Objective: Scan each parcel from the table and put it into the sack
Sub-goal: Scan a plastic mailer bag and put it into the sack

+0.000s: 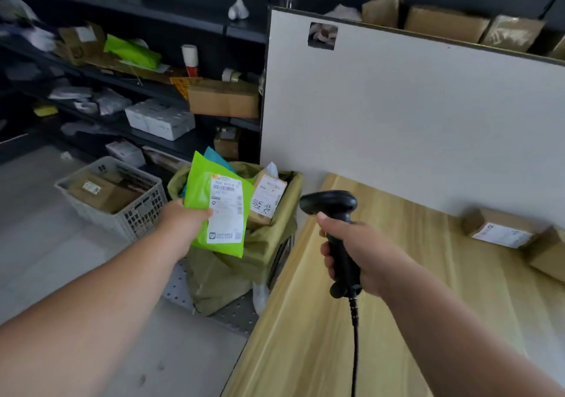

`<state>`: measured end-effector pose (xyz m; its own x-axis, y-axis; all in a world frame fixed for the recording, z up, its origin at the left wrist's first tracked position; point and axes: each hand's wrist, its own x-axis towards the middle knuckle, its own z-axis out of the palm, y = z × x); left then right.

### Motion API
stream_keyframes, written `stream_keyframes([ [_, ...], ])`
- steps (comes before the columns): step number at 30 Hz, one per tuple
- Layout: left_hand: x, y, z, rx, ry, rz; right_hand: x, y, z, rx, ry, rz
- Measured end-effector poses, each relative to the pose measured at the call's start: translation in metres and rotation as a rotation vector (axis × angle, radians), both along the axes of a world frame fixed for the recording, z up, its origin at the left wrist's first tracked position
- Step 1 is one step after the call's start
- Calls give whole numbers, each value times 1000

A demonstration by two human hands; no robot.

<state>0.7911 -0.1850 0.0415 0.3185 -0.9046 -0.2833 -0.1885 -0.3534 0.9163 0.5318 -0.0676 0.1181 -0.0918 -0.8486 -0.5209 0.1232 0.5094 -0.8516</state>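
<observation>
My left hand (180, 217) pinches the lower left edge of a green parcel (200, 182), thumb pressed on its front beside the white shipping label (227, 213); my other fingers are behind the bag, out of sight. I hold the parcel upright just left of the frame's centre, label facing me, over the mouth of the olive-green sack (275, 234). My right hand (357, 252) is curled round the grip of a black scanner (333, 205), thumb up near its neck, its head turned left toward the parcel but apart from it. Its cable (354, 335) drops to the bottom edge of the frame. The sack stands open in a frame against the left end of the wooden table (382, 289), with a labelled cardboard box (266, 197) and a teal bag already inside. At the right edge of the frame two brown boxes (501, 231) lie on the table against a white board (397, 115). At the left of the frame a white plastic basket (137, 216) of cartons sits on the floor. Dark shelves (171, 20) crowded with packages fill the upper left.
</observation>
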Motion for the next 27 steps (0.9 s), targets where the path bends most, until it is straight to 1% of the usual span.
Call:
stream_keyframes([
  [6,36,-115,-26,53,-47,-73,32,-69,-22,34,38,-64],
  [11,50,-199,-63,109,7,-120,46,-121,-41,80,61,-132],
  [13,51,-219,-82,156,-7,-157,49,-136,-49,87,66,-142],
  [18,46,-238,-120,264,-292,-246,51,-158,-64,115,86,-163],
  [19,42,-236,-123,287,-402,-281,50,-158,-66,121,92,-163],
  [21,32,-228,-123,293,-697,-351,47,-156,-68,127,97,-164],
  [22,25,-223,-120,249,-832,-382,44,-153,-67,130,99,-166],
  [24,8,-211,-112,75,-996,-449,37,-147,-65,129,104,-181],
  [25,-3,-204,-105,-21,-1032,-495,33,-142,-64,125,106,-196],
  [27,-29,-188,-90,-174,-1042,-615,20,-129,-60,114,109,-239],
])
